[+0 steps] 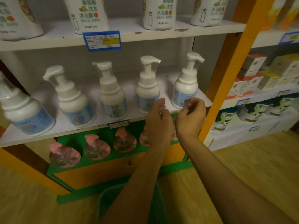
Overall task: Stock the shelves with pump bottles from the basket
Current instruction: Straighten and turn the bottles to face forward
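The left hand [159, 118] and right hand [191, 116] hover at the front edge of the middle shelf [68, 129], fingers loosely curled; whether the right pinches something small is hard to tell, and the left holds nothing visible. The arms hide most of the green basket [106, 202] at 6 o'clock, its contents unseen. Five white pump bottles [111, 96] stand along the shelf, the leftmost cut off at 9 o'clock. Below, pink pump bottles [97, 147] sit on a green ledge, two masked by the hands. Wooden floor [242, 167] spreads at 4 o'clock.
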